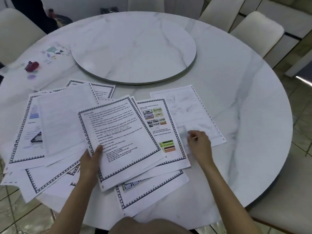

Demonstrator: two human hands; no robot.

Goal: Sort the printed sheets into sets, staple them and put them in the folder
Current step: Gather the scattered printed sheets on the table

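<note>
Several printed sheets with dark patterned borders lie fanned over the near half of the round marble table (236,102). My left hand (92,159) grips a text sheet marked "STORAGE" (118,132), thumb on top of its lower left edge, the sheet tilted above the pile. My right hand (199,144) pinches the right edge of a sheet with coloured pictures (157,119). A clear punched folder sleeve (189,112) lies flat to the right, partly under that hand. A red stapler (32,66) sits far left, apart from both hands.
A round marble turntable (135,48) takes up the table's centre. Small coloured scraps (54,51) lie at the far left near the stapler. Pale chairs (256,32) stand around the table. Some sheets overhang the near left edge.
</note>
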